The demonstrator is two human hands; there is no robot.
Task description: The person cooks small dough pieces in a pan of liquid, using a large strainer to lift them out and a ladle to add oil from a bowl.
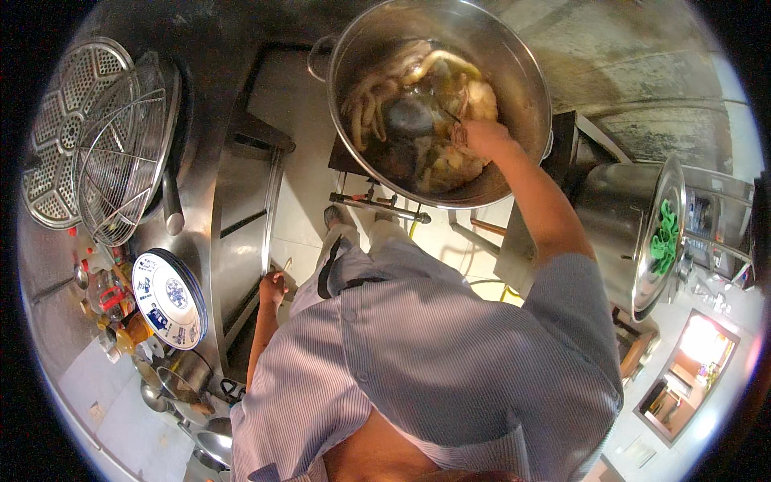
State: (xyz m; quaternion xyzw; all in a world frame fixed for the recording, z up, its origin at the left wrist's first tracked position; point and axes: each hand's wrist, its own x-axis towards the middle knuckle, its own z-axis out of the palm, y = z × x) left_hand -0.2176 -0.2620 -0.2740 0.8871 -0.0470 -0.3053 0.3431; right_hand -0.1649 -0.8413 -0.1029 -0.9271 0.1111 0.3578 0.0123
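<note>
My right hand point(483, 140) reaches down into a large stainless steel stockpot point(523, 66). Its fingers are curled by a pale chunk of what looks like meat point(480, 100). A thin dark line shows at the fingertips; whether it is a held tool is too blurred to tell. Dark broth point(409, 114) fills the pot's bottom, with long pale strips point(368, 111) at its left side. My left hand point(274, 287) hangs low beside the steel counter's front, its fingers curled. A thin, bent, light piece point(288, 264) shows just beyond it; I cannot tell if the hand holds it.
On the left counter are a perforated steel tray point(63, 129), a wire strainer point(123, 153), a stack of patterned plates point(170, 298) and several bottles point(111, 295). At right stands another steel pot point(614, 223), a green cloth point(665, 238) on its lid. Pipes point(379, 202) run below the stockpot.
</note>
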